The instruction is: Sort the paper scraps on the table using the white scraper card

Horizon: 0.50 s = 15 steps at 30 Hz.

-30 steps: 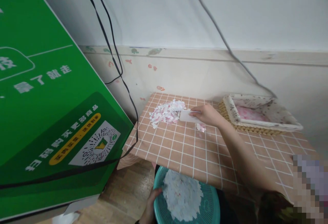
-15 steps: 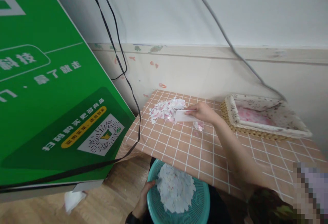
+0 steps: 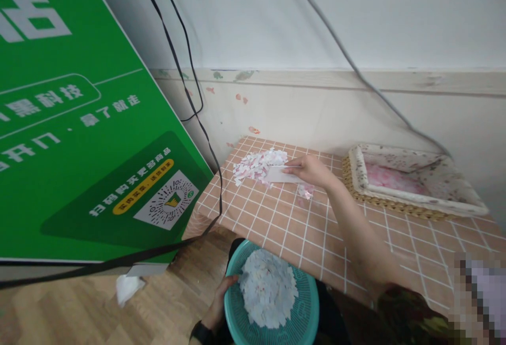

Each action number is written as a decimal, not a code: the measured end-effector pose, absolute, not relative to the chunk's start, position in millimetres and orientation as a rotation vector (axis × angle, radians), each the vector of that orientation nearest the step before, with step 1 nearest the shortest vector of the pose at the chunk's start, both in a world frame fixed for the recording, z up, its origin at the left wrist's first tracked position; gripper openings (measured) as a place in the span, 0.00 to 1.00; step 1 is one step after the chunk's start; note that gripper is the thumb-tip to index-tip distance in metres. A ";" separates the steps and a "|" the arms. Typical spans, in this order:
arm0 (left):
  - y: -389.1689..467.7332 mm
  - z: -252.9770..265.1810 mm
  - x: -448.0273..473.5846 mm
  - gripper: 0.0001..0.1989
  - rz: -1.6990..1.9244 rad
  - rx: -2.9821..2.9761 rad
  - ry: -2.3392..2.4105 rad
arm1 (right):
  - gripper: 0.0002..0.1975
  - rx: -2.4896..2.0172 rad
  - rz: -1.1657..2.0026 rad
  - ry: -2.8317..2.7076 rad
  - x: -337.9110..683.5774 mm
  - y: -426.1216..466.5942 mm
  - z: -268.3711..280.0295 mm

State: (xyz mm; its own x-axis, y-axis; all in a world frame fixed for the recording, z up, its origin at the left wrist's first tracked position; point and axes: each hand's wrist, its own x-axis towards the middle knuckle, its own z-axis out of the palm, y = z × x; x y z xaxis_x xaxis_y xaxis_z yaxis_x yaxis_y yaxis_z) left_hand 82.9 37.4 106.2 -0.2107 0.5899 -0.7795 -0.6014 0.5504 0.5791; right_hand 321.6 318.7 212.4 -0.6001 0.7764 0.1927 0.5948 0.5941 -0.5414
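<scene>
My right hand pinches a flat white card between thumb and fingers, low over the table. The card's far end lies against a heap of white and pink paper scraps. A small clear-and-pink scrap lies just below that hand. My left hand grips the left rim of a round teal plastic basket, its thumb over the edge. Inside the basket is a mound of pale paper pieces. The basket sits at the table's front edge, below its top.
The table wears a brown checked cloth. On its right stands a cloth-lined wicker basket with pink pieces inside. A green printed cabinet blocks the left, with a black cable hanging in front. A white bag lies on the floor.
The view has shifted slightly, so the cabinet shows further to the right. My right hand and the card stay by the heap, and my left hand still holds the teal basket.
</scene>
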 end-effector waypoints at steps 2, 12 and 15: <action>40.5 113.9 82.1 0.15 1.087 0.001 1.422 | 0.13 -1.119 0.539 -2.419 320.0 318.0 212.9; 49.5 126.5 73.2 0.18 1.066 0.000 1.424 | 0.13 -1.186 0.411 -2.493 319.0 313.9 213.8; 50.9 127.9 71.7 0.20 1.069 0.000 1.428 | 0.13 -1.244 0.321 -2.504 319.1 314.5 212.1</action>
State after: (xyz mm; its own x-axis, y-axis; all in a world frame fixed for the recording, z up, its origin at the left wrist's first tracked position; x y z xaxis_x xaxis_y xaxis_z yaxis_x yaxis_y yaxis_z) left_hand 71.7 50.9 127.9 -0.2110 0.5855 -0.7828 -0.5859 0.5652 0.5807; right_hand 319.1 314.5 212.1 -0.5666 0.8023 0.1878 0.7290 0.5943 -0.3396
